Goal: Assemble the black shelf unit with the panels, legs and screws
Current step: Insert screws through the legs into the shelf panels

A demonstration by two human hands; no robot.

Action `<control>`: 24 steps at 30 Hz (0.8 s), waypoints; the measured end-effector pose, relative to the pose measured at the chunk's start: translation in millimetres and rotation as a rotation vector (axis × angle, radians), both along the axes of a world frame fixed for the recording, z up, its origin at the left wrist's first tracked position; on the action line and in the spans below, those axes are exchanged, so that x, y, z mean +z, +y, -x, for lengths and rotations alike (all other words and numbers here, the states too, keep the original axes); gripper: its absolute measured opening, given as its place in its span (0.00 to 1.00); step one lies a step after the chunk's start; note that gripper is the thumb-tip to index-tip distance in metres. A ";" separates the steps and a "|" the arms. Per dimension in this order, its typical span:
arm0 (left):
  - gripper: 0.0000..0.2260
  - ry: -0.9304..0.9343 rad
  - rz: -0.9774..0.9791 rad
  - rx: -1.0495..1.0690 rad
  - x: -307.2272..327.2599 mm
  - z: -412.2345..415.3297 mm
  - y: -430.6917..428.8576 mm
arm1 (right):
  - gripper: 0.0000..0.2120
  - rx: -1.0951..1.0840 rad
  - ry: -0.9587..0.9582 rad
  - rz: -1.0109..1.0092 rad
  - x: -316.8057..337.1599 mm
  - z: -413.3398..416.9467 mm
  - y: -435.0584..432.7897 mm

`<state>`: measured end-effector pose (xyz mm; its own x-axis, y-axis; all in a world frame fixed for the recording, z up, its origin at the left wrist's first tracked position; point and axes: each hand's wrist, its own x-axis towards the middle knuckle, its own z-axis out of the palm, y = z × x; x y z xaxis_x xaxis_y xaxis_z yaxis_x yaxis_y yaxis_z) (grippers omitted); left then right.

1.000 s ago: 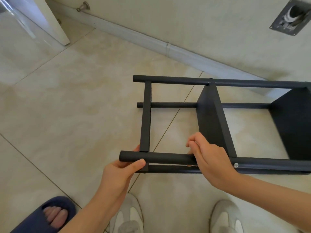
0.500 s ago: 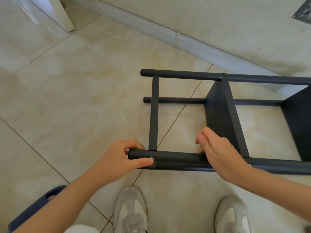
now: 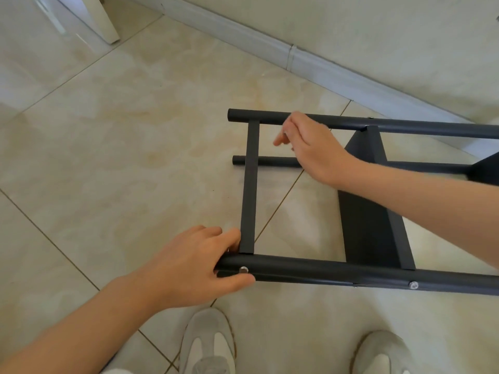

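The black shelf unit (image 3: pixel 372 228) lies on its side on the tiled floor, its round legs running left to right. My left hand (image 3: pixel 194 268) grips the left end of the near leg (image 3: pixel 310 268), with the thumb just below a silver screw (image 3: pixel 243 269). A flat crossbar (image 3: pixel 249 184) joins the near leg to the far leg (image 3: pixel 405 126). My right hand (image 3: pixel 313 147) hovers in front of the far leg with loosely curled fingers and holds nothing that I can see. A second screw (image 3: pixel 413 285) sits further right on the near leg.
A wall with a pale skirting board (image 3: pixel 291 54) runs diagonally behind the shelf. A white door edge (image 3: pixel 100 20) stands at the top left. My two grey shoes (image 3: pixel 208 344) are on the floor just below the near leg.
My right hand has let go of the near leg and moved up to the far leg. The left hand keeps its grip on the near leg's end.
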<state>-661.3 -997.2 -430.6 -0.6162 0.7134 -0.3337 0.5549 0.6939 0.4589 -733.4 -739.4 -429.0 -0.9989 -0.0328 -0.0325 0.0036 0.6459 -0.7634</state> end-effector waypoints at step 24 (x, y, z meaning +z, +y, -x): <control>0.19 0.096 -0.056 -0.051 -28.7 4.5 -11.1 | 0.14 0.053 -0.127 -0.269 -25.1 91.4 -22.7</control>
<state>-665.8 -1008.4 -459.3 -0.6057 0.7607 -0.2333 0.6323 0.6382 0.4392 -824.8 -762.0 -454.1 -0.9835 -0.0578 -0.1715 0.0491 0.8270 -0.5601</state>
